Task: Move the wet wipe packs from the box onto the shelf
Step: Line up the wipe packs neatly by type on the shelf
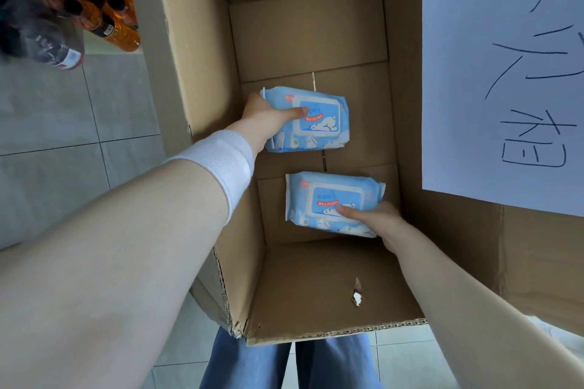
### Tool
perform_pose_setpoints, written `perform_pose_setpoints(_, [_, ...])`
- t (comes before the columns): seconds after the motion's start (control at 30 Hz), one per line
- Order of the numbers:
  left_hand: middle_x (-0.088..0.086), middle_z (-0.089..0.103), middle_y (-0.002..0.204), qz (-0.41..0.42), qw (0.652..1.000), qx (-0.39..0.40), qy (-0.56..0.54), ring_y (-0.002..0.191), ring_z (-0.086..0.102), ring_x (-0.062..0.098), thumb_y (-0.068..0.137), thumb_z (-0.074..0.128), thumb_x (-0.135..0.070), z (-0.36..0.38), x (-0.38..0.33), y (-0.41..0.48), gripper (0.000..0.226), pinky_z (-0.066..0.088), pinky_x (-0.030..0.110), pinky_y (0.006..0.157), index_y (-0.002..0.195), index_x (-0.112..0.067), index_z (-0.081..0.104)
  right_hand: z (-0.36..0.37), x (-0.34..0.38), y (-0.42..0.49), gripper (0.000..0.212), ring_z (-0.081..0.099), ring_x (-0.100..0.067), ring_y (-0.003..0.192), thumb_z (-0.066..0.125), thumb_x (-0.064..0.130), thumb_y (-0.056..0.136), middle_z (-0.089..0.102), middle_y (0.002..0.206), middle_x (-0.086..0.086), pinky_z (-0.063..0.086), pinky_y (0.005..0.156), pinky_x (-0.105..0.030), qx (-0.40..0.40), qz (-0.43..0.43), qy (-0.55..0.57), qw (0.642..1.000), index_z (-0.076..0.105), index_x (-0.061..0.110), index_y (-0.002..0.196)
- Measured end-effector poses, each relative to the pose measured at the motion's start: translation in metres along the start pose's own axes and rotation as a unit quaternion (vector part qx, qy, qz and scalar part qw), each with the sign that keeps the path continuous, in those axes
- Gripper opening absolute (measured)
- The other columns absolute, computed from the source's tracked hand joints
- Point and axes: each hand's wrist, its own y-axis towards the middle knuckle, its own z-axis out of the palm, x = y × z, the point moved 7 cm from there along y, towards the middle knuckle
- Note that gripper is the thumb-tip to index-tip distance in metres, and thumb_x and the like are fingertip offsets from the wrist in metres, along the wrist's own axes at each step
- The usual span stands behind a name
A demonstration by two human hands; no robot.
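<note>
I look down into a tall open cardboard box [309, 28]. Two light blue wet wipe packs with white bear prints are inside it. The far pack [319, 123] is gripped along its left edge by my left hand [265, 120], thumb on top. The near pack [328, 196] is gripped at its lower right corner by my right hand [376, 221], thumb pressed on its top face. Both forearms reach down into the box. No other packs show on the box floor.
A white sheet with handwritten characters [505, 73] is stuck on the box's right flap. At the upper left a low shelf holds orange drink bottles [107, 12] and dark bottles [41, 31]. Grey floor tiles [63, 136] lie left of the box; my jeans [252, 363] show below.
</note>
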Motion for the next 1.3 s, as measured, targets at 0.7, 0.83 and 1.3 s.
perform_pose_setpoints(0.7, [0.015,0.064,0.120,0.283,0.922,-0.085,-0.251,0.109,0.063,0.027,0.076,0.073,-0.017,-0.283,-0.117,-0.360,0.049,0.049,0.045,0.096,0.120,-0.003,0.058,0.014,0.128,-0.359,0.054,0.057,-0.016,0.082,0.084,0.037,0.061,0.059,0.089,0.005,0.046,0.066,-0.025,-0.269,-0.325,-0.092,0.902,0.051,0.021,0.103])
perform_pose_setpoints(0.83, [0.013,0.065,0.115,0.338,0.888,-0.104,-0.294,0.105,0.065,0.027,0.076,0.071,-0.015,-0.404,-0.111,-0.433,0.045,0.049,0.051,0.095,0.117,-0.003,0.058,0.093,0.162,-0.450,0.041,0.060,0.000,0.074,0.083,0.036,0.062,0.062,0.081,0.016,0.042,0.046,-0.011,-0.208,-0.401,-0.070,0.890,0.056,0.030,0.092])
perform_pose_setpoints(1.3, [0.012,0.067,0.113,0.449,0.793,-0.234,-0.339,0.103,0.066,0.026,0.071,0.071,-0.018,-0.814,-0.036,-0.564,0.051,0.054,0.043,0.087,0.118,-0.006,0.058,0.511,0.281,-0.673,0.054,0.072,-0.028,0.079,0.075,0.029,0.062,0.074,0.096,-0.014,0.059,0.060,-0.032,0.145,-0.528,-0.105,0.830,0.061,0.009,0.111])
